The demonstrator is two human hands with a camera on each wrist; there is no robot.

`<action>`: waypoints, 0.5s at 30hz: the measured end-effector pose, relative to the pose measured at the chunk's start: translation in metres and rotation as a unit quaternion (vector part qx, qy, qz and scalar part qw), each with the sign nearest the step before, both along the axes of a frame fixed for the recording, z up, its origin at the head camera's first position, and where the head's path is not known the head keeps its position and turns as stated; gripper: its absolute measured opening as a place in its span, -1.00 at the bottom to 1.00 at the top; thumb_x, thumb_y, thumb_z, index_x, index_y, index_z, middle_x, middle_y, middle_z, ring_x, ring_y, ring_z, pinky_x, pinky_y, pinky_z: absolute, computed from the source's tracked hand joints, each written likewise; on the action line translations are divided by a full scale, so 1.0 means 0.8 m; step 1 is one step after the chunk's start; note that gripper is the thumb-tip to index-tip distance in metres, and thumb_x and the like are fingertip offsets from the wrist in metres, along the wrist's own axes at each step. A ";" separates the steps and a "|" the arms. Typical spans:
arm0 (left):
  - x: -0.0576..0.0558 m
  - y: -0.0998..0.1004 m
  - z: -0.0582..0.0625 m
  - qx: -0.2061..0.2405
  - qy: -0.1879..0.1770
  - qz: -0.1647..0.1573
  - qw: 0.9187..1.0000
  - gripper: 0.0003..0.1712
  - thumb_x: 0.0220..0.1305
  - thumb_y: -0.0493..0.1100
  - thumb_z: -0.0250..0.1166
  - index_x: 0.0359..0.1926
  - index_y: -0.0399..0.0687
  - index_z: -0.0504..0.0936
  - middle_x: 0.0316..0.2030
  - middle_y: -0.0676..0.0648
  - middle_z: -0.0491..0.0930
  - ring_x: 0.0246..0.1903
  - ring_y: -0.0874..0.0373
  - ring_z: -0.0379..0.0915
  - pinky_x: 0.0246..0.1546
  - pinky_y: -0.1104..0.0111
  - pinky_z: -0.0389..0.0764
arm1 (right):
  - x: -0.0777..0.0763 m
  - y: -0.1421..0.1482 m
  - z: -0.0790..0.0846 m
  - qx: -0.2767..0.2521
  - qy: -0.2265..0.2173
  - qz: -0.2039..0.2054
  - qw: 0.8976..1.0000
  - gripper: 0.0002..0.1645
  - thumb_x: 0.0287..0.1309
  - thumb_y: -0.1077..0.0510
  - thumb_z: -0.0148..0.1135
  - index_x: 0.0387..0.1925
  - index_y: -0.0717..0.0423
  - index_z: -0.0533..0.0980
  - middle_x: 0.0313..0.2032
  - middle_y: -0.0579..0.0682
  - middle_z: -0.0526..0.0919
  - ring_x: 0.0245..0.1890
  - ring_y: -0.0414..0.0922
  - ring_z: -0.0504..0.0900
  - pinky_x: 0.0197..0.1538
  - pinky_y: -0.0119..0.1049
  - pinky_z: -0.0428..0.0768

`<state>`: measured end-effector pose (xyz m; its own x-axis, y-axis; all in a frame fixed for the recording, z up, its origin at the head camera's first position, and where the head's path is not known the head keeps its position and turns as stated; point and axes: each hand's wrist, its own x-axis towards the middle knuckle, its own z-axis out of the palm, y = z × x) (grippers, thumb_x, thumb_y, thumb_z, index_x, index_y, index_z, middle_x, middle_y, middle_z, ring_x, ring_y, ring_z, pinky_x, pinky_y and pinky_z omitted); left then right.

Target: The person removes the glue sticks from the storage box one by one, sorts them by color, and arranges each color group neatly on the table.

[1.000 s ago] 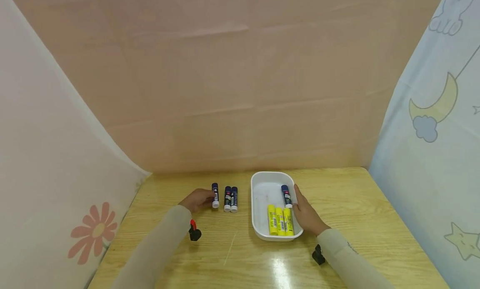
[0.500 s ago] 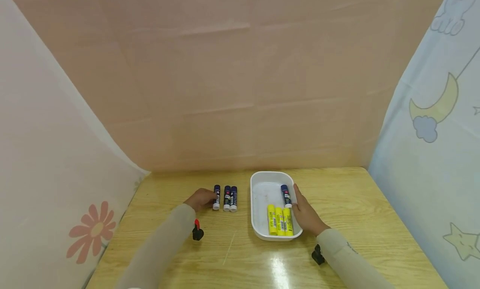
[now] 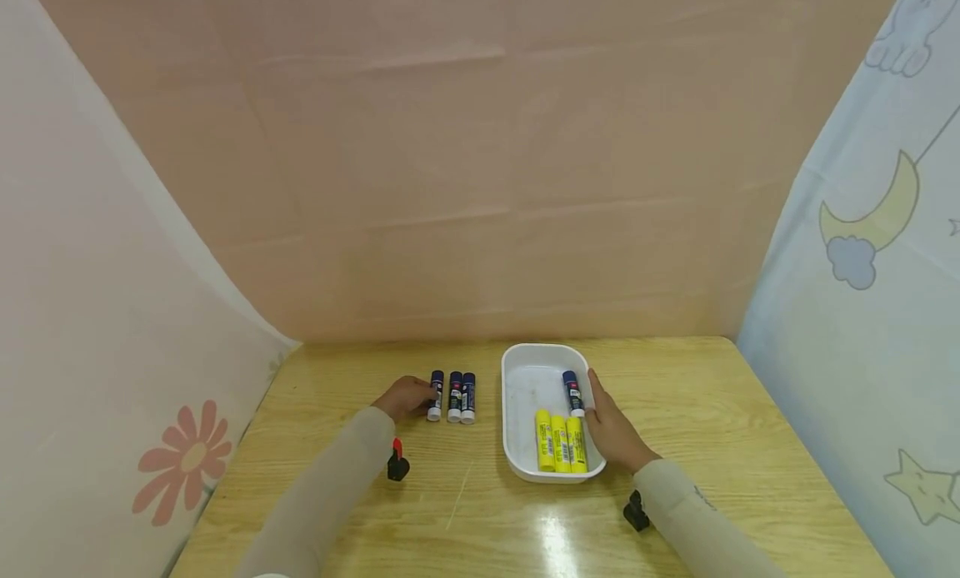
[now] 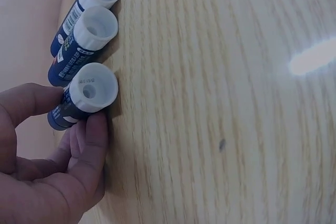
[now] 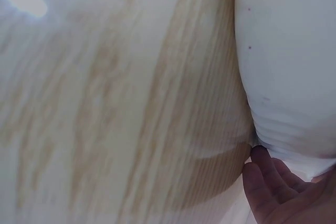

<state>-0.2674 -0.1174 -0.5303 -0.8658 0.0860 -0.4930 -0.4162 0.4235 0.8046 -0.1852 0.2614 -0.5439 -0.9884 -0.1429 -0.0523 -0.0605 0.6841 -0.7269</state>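
My left hand (image 3: 406,396) pinches a navy glue stick (image 3: 436,395) with a white end between thumb and fingers, low over the table. Just right of it lie two matching glue sticks (image 3: 462,396) side by side; in the left wrist view their white ends (image 4: 96,28) face the camera. My right hand (image 3: 617,428) holds the right wall of a white plastic tray (image 3: 517,445), its fingertips (image 5: 253,174) low against the outside. Inside the tray are one navy glue stick (image 3: 573,393) near the right wall and three yellow glue sticks (image 3: 559,443) along the front.
The wooden table (image 3: 465,520) carries everything. A tan cloth (image 3: 480,186) hangs behind its far edge, with printed cloths on the left (image 3: 90,311) and right (image 3: 862,378). Black wrist devices (image 3: 636,511) sit under both forearms.
My left hand has moved slightly right and toward me with its glue stick, bringing it closer to the pair of navy ones. My right hand and the tray stay put.
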 end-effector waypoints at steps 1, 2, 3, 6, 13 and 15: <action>0.001 0.001 0.000 -0.001 0.002 0.000 1.000 -0.51 0.32 -0.23 0.25 0.17 -0.47 0.42 0.00 -0.30 0.52 -0.07 -0.03 0.51 -0.02 0.19 0.61 | 0.000 0.000 0.001 0.001 -0.001 -0.001 1.000 -0.19 0.47 0.25 -0.27 0.52 0.02 -0.43 0.50 0.27 -0.19 0.45 0.25 -0.13 0.40 0.17 -0.07; 0.001 0.001 -0.001 -0.002 0.004 0.000 1.000 -0.50 0.32 -0.23 0.25 0.17 -0.47 0.41 0.01 -0.31 0.52 -0.06 -0.04 0.51 -0.03 0.19 0.61 | 0.000 0.000 0.001 0.001 -0.002 -0.002 1.000 -0.19 0.47 0.24 -0.27 0.52 0.01 -0.43 0.50 0.26 -0.19 0.46 0.25 -0.13 0.40 0.17 -0.07; 0.001 0.002 -0.001 -0.006 0.009 -0.003 1.000 -0.49 0.32 -0.22 0.26 0.17 -0.47 0.41 0.01 -0.31 0.52 -0.07 -0.05 0.51 -0.04 0.19 0.61 | 0.001 0.000 0.001 0.001 -0.004 -0.003 1.000 -0.19 0.47 0.24 -0.27 0.52 0.01 -0.43 0.50 0.26 -0.19 0.46 0.25 -0.13 0.40 0.17 -0.07; 0.002 0.002 -0.004 -0.027 0.017 -0.004 0.999 -0.48 0.30 -0.17 0.30 0.16 -0.41 0.44 0.00 -0.28 0.53 -0.07 -0.04 0.52 -0.05 0.19 0.60 | 0.001 0.000 0.001 0.001 -0.005 -0.001 1.000 -0.19 0.47 0.24 -0.29 0.52 0.02 -0.44 0.50 0.26 -0.19 0.46 0.25 -0.13 0.40 0.18 -0.07; 0.001 -0.002 -0.014 -0.030 0.028 -0.002 0.999 -0.48 0.29 -0.10 0.32 0.16 -0.31 0.47 0.00 -0.21 0.54 -0.08 0.00 0.53 -0.04 0.19 0.59 | 0.001 0.000 0.000 -0.005 -0.007 0.002 1.000 -0.21 0.46 0.24 -0.29 0.52 0.08 -0.41 0.49 0.28 -0.17 0.45 0.25 -0.12 0.40 0.20 -0.05; 0.001 -0.002 -0.017 -0.015 0.028 0.000 0.999 -0.48 0.31 -0.11 0.30 0.17 -0.32 0.46 0.00 -0.21 0.54 -0.08 0.01 0.52 -0.05 0.21 0.60 | 0.001 0.000 0.000 -0.004 -0.008 0.002 1.000 -0.21 0.46 0.24 -0.29 0.52 0.09 -0.40 0.49 0.28 -0.17 0.45 0.25 -0.12 0.40 0.19 -0.05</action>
